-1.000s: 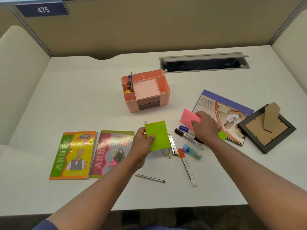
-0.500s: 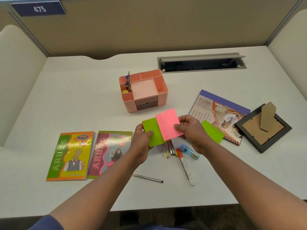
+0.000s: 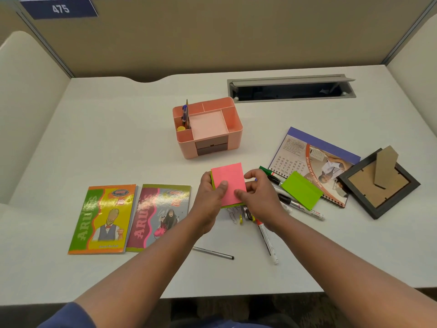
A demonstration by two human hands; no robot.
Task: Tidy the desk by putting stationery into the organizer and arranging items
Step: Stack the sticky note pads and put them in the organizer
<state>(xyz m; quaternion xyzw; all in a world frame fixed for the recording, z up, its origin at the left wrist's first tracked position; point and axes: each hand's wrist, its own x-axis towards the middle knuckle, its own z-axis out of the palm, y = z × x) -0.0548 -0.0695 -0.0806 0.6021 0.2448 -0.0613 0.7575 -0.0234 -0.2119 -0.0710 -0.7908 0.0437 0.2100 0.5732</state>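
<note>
Both hands, left hand [image 3: 209,197] and right hand [image 3: 259,195], pinch a matte pink rectangular sticky-note pad [image 3: 228,182] stacked on a green sticky-note pad [image 3: 212,183], thumbs on top, above the smooth white desk [image 3: 118,138], in front of the glossy pink plastic compartmented organizer [image 3: 233,125].

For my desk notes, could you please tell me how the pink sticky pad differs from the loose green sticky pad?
The pink sticky pad is held by both hands, stacked on another green pad; the loose green sticky pad lies untouched. The pink one sits above the paper clips; the green one rests on markers and the calendar's edge. Both are rectangular and neon.
</note>
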